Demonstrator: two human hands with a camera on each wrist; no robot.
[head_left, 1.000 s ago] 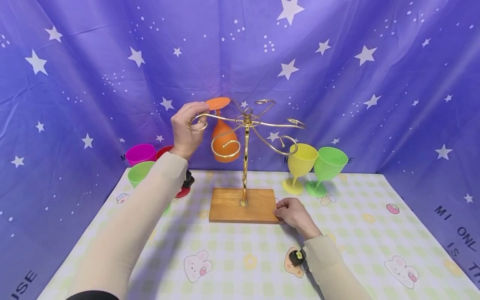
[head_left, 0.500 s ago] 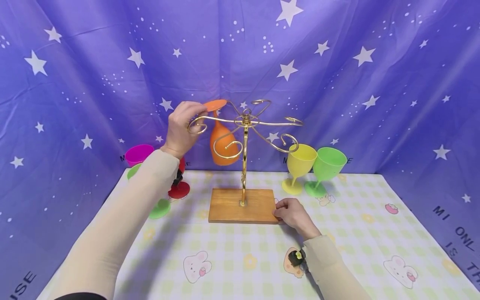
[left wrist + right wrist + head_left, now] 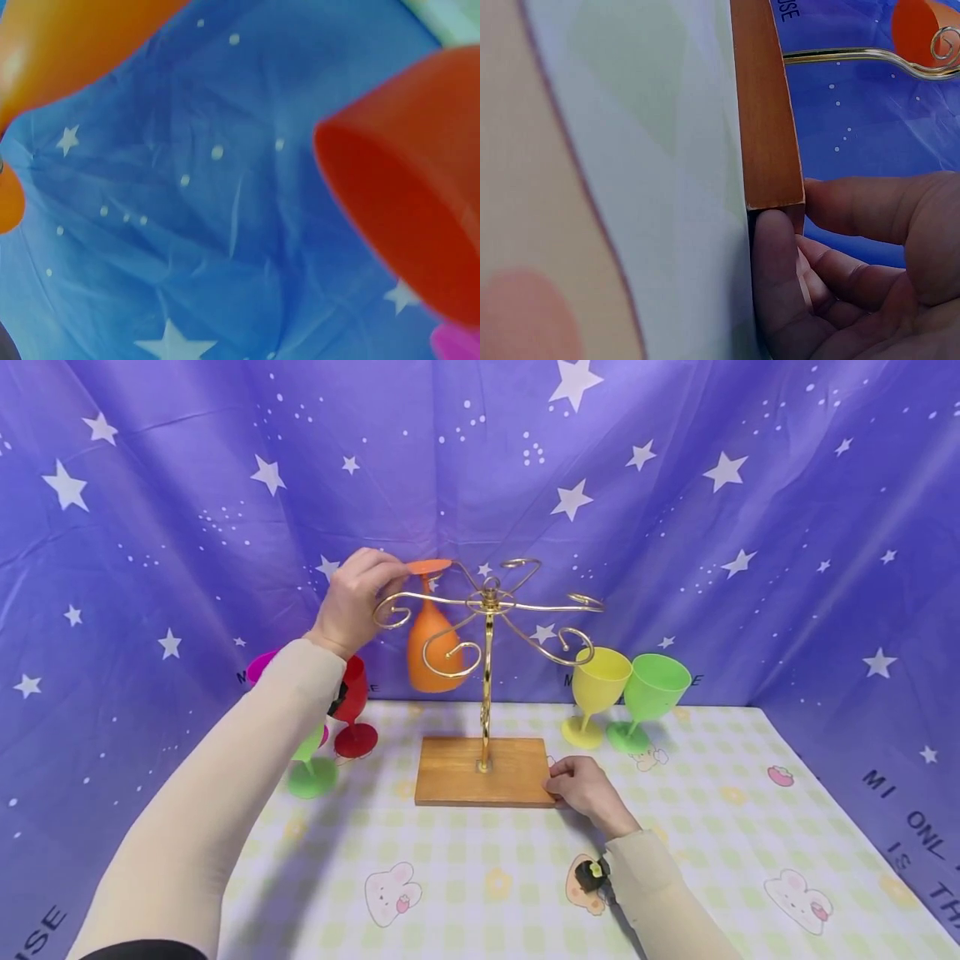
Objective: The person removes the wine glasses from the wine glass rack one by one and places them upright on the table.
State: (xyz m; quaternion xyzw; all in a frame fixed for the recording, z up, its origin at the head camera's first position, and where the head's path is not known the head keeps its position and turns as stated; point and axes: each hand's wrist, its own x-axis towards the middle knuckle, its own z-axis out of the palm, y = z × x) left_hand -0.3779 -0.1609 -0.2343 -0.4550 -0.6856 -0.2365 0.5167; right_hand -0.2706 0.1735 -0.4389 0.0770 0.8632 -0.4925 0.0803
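An orange goblet (image 3: 433, 647) hangs upside down at the back left arm of a gold glass rack (image 3: 487, 685). My left hand (image 3: 356, 597) pinches the edge of its round foot, above the rack's curled left arms. Whether the stem sits inside a curl is hard to tell. In the left wrist view the goblet's bowl (image 3: 67, 52) fills the upper left corner, and that hand is out of sight. My right hand (image 3: 588, 789) grips the right edge of the rack's wooden base (image 3: 450, 772); in the right wrist view, thumb and fingers (image 3: 855, 206) lie around the base's corner (image 3: 769, 150).
A red goblet (image 3: 352, 693), a green goblet (image 3: 312, 768) and a magenta one (image 3: 262, 667) stand at the left, partly behind my left sleeve. Yellow (image 3: 600, 681) and green (image 3: 656, 689) goblets stand upright at the right. A starry curtain (image 3: 480, 468) closes off the back.
My left hand and the orange goblet have shifted slightly left, and the goblet hangs more upright. More of the red goblet shows beside the left sleeve. My right hand keeps its grip on the base.
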